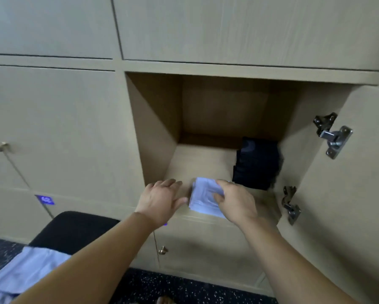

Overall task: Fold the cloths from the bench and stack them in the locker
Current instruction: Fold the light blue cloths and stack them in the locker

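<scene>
The locker [157, 128] compartment is seen open, its door [342, 194] swung out to the right, with two metal hinges [332, 134] shown on the door's inner edge. The left and middle of the locker floor are bare from the near lip to the back wall. The far right corner is taken up by a dark stack [257, 163] of folded cloths set close to the right wall.

A folded cloth [202, 195], pale blue, is placed at the near edge of the locker floor, just left of the dark stack and partly overhanging the front lip. It is gripped by the right hand [236, 202], whose fingers are curled over its right side with the thumb pressed on top. The left hand [162, 200] is held flat and spread beside the cloth's left edge, fingers straight and pointing into the locker. Its thumb reaches to that edge, though it cannot be told whether it touches.

At the near left, a black counter [74, 227] is seen, with loose pale blue cloths [28, 268] lying on it, partly hidden by the left forearm. A dark speckled floor [162, 286] lies below.
</scene>
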Motion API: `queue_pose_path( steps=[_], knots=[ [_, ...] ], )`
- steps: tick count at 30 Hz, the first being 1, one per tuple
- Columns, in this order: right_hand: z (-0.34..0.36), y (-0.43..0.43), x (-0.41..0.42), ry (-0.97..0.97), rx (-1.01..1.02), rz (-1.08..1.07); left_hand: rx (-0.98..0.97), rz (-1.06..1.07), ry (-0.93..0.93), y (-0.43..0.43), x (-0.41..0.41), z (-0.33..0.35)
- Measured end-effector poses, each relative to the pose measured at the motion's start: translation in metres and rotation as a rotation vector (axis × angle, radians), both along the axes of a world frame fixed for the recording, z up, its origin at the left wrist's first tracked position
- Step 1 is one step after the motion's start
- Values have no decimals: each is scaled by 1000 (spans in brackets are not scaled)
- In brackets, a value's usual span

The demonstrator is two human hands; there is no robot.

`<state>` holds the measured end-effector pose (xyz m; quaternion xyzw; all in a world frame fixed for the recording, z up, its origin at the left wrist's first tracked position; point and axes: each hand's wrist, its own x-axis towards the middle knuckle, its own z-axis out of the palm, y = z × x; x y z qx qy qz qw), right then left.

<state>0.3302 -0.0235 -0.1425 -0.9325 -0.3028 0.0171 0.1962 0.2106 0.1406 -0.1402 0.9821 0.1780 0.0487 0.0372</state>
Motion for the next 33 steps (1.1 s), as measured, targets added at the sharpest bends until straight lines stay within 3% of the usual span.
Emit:
queue_pose_path(
  steps=[9, 14, 22, 27, 33],
  knots=[
    [60, 26, -140, -82, 9, 248, -53, 296, -118, -1, -190, 38],
    [46, 54, -247, -27, 60, 438, -217, 504, -180, -12, -308, 16],
    [-4, 76, -379, 102, 20, 666, -303, 824, -231, -35, -471, -36],
    [-41, 78, -420, 152, -48, 767, -356, 934, -249, -47, -528, -67],
    [-55, 95, -422, 159, -77, 763, -372, 955, -278, -25, -536, -81]
  ],
)
